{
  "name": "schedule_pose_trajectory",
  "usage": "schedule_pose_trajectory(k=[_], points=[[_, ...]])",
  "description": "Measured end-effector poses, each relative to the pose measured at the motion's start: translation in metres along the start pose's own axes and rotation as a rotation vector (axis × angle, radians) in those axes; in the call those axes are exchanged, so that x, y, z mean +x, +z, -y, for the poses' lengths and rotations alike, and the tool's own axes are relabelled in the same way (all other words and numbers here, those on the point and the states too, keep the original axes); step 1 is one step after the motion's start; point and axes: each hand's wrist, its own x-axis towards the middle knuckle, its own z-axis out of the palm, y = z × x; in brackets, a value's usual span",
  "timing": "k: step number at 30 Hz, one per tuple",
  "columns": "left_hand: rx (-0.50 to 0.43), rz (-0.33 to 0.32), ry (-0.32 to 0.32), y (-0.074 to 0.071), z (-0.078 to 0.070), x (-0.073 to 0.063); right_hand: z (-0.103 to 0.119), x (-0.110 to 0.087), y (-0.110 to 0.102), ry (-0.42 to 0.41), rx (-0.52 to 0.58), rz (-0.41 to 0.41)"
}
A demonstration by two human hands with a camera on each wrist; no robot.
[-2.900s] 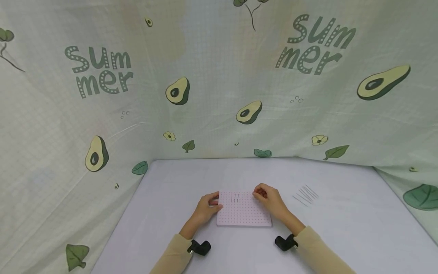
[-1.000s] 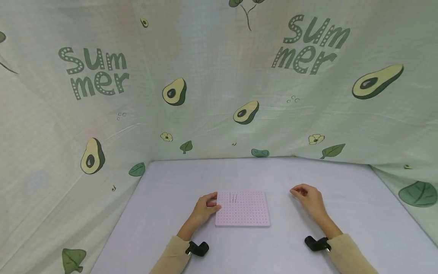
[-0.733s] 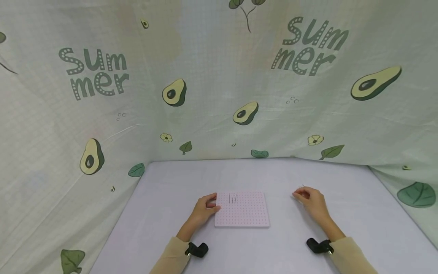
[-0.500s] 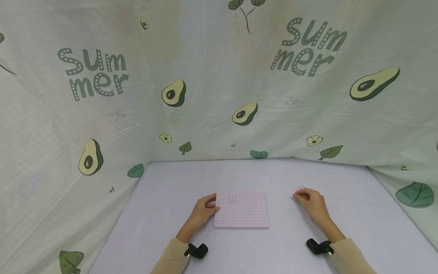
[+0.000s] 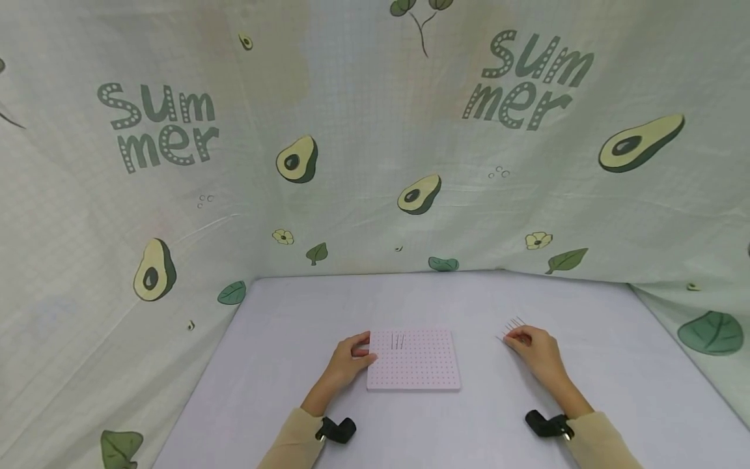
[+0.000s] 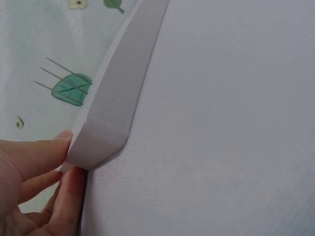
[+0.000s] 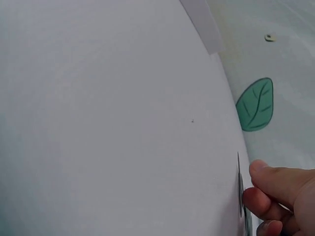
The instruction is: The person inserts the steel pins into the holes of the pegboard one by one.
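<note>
My left hand [image 5: 344, 361] grips the left edge of a pink pegboard [image 5: 417, 371], which lies flat on the white table. The left wrist view has the thumb on the board's top and the fingers against its side. Three thin metal pins [image 6: 64, 80] stand in the board near its upper left. To the right of the board, my right hand [image 5: 541, 357] is at several loose thin pins [image 5: 510, 325] lying on the table, partly covering them. In the right wrist view, thumb and index fingertips are slightly apart beside the pins [image 7: 240, 189], with none seen between them.
A pale cloth [image 5: 351, 215] printed with avocados and leaves hangs behind and at both sides of the table [image 5: 328, 299]. Black wrist cameras [image 5: 338, 430] are strapped at both sleeves.
My right hand has moved from the board's upper right corner out to the loose pins. Lately it has shifted slightly toward me, uncovering more pins. The left hand stays on the board.
</note>
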Motion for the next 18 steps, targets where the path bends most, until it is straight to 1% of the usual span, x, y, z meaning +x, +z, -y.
schedule_pose_trajectory(k=[12, 15, 18], points=[[0.0, 0.008, 0.007, 0.0009, 0.0029, 0.0006, -0.0042, -0.0021, 0.0018, -0.047, -0.011, -0.017], [-0.003, 0.012, 0.007, 0.0, 0.0031, 0.0017, -0.0028, -0.0027, 0.0012, -0.044, -0.011, -0.015], [-0.012, 0.02, 0.026, -0.0016, 0.0034, 0.003, -0.0011, -0.0038, 0.0, -0.03, -0.011, -0.006]])
